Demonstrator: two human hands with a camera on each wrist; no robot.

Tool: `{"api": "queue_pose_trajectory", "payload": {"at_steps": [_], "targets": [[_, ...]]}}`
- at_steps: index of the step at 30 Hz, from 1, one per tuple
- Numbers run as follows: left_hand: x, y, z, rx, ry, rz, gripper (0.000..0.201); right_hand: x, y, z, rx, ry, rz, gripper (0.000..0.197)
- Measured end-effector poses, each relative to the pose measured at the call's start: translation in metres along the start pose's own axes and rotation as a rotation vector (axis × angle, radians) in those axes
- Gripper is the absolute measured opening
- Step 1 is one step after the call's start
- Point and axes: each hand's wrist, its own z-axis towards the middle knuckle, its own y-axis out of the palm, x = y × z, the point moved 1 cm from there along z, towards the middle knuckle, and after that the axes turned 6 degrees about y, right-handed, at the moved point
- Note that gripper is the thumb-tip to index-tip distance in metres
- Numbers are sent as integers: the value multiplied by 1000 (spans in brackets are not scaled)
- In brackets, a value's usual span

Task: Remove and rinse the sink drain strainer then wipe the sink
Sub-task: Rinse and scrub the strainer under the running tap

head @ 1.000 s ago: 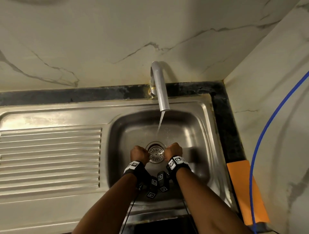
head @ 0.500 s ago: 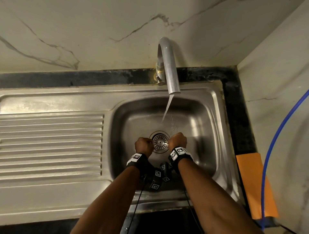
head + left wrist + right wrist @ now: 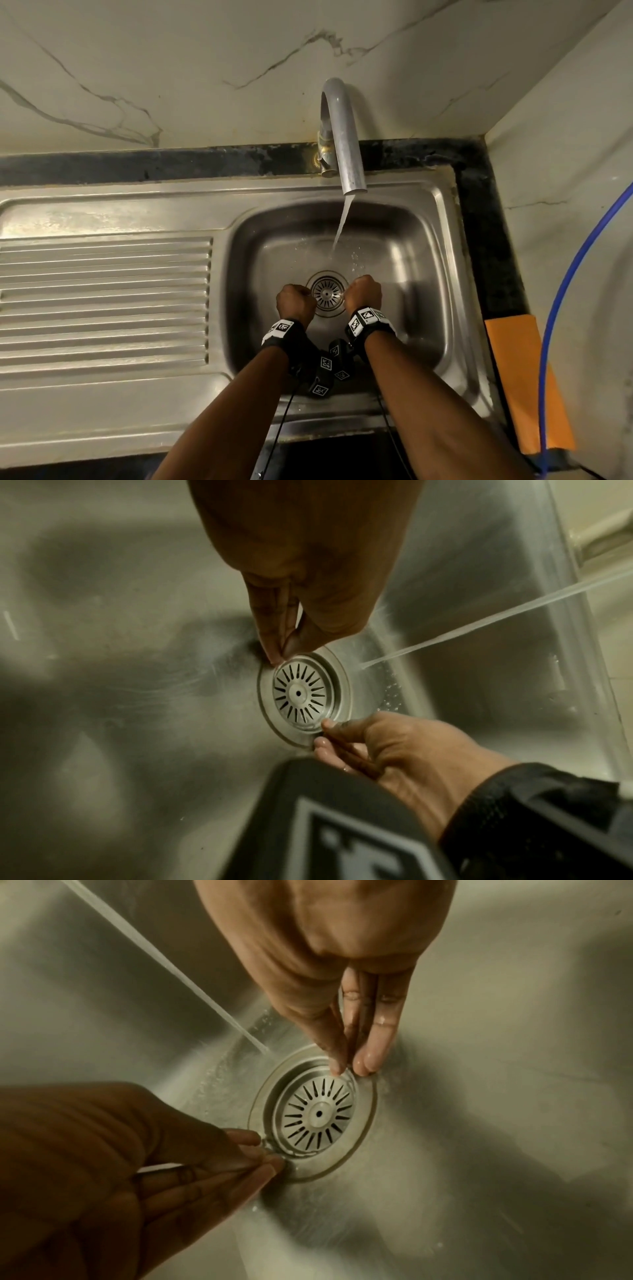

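Observation:
The round slotted metal strainer sits in the drain at the bottom of the steel sink. My left hand is at its left edge and my right hand at its right edge. In the left wrist view the left hand pinches the rim of the strainer between thumb and fingertip. In the right wrist view the right hand pinches the opposite rim of the strainer, which still lies in its seat.
Water runs from the curved faucet and lands just behind the drain. A ribbed drainboard lies to the left. An orange cloth and a blue hose are on the right counter.
Both hands stay at the two sides of the strainer; only the head view has shifted. The strainer has not visibly risen.

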Motion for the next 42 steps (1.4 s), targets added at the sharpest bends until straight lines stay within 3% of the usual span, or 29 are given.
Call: {"api": "queue_pose_trajectory", "payload": {"at_steps": [9, 16, 27, 33, 42], "targets": [[-1, -3, 0, -57, 22, 44, 34, -4, -6, -2, 13, -74, 10, 14], [27, -26, -6, -75, 125, 70, 28, -20, -33, -15, 15, -114, 40, 13], [143, -113, -29, 122, 317, -129, 8, -76, -105, -63, 121, -281, 114, 17], [206, -149, -36, 218, 483, -213, 13, -89, -122, -80, 66, -363, 135, 10], [237, -158, -28, 235, 511, -165, 12, -95, -128, -93, 66, -394, 156, 2]]}}
